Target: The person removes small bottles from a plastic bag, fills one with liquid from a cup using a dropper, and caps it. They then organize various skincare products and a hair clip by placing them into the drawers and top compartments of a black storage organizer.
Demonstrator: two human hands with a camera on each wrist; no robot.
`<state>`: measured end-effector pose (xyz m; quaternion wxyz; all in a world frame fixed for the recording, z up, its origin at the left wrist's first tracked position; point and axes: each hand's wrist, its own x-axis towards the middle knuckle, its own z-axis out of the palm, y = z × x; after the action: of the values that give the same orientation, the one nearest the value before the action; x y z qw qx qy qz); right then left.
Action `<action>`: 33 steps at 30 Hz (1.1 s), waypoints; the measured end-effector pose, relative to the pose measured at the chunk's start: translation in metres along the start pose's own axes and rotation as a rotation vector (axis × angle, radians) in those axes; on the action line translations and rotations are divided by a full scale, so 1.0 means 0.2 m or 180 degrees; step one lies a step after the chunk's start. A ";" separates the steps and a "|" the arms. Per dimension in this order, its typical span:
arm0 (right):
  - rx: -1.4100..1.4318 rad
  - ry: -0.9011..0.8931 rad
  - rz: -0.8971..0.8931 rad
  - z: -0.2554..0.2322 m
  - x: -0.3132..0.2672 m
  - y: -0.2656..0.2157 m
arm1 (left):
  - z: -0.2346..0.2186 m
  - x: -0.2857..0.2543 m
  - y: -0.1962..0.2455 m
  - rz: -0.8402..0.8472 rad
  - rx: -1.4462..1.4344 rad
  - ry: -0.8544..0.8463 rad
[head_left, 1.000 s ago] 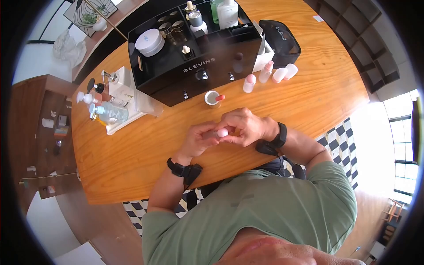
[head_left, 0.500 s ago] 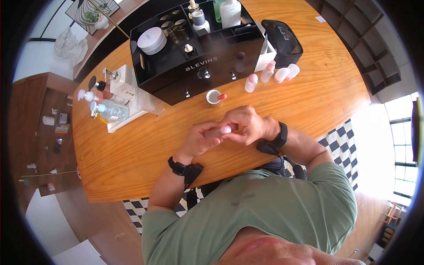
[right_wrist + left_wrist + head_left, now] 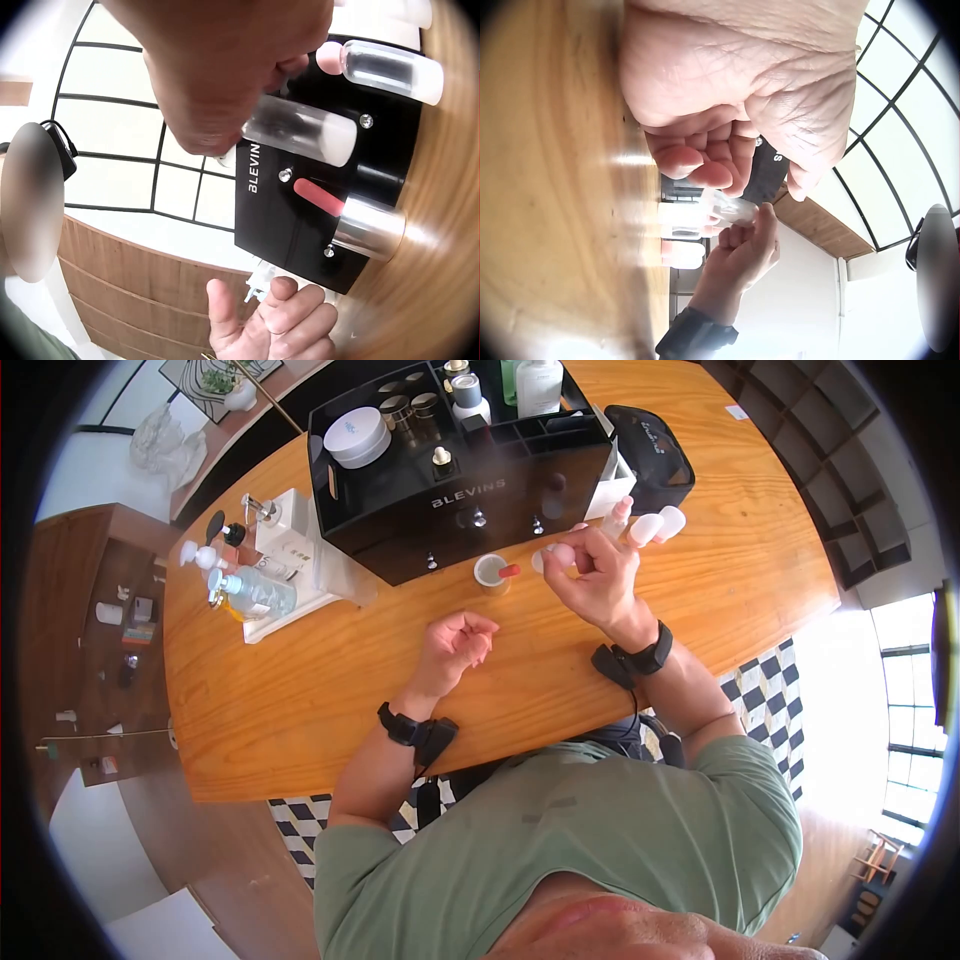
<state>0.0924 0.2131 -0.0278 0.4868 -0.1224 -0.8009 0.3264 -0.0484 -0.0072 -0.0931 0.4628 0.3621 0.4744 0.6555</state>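
Note:
My right hand (image 3: 600, 575) pinches a small clear travel bottle (image 3: 300, 131) by its top, up off the table, near the black organizer. A little white content shows at the bottle's base. Over the wooden table, my left hand (image 3: 455, 650) holds nothing, its fingers loosely curled. Between the hands and the organizer stands a small cup (image 3: 491, 573) with a pink spatula (image 3: 319, 197) leaning in it. Close by the right hand stands another clear bottle (image 3: 386, 71) with a pink cap; in the head view the hand partly hides this area.
The black organizer (image 3: 385, 540) with jars and bottles on top stands at the back. On the left, several pump bottles (image 3: 262, 595) sit on a white tray (image 3: 290, 622). To the right are a black pouch (image 3: 650, 460), a white box (image 3: 612, 490) and two small white-and-pink containers (image 3: 645, 530).
The hands were together around the small bottle. Now the left hand has let go, and the right has carried the bottle forward and right. The head view has shifted slightly.

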 end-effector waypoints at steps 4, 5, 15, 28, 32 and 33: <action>-0.0421 -0.0340 -0.0075 0.02 0.00 0.00 | -0.01 0.00 0.00 -0.0006 -0.0040 0.0035; -0.0420 -0.0341 -0.0073 0.03 -0.01 0.00 | 0.00 0.00 0.01 -0.0016 0.0001 0.0093; -0.0631 -0.0878 0.0201 0.06 -0.06 0.08 | -0.01 0.00 0.01 0.0075 -0.0027 0.0334; -0.0690 -0.1004 0.0291 0.08 -0.07 0.09 | 0.01 0.02 0.01 0.0329 0.0294 0.0510; -0.0798 -0.1034 0.0407 0.09 -0.09 0.11 | 0.02 0.02 0.02 0.0312 0.0322 0.0570; -0.0772 -0.1030 0.0385 0.09 -0.09 0.11 | 0.03 0.02 0.03 0.0286 0.0327 0.0591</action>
<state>0.0832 0.2130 -0.0598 0.3131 -0.1739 -0.8933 0.2716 -0.0460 -0.0029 -0.0864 0.3679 0.3440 0.5314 0.6812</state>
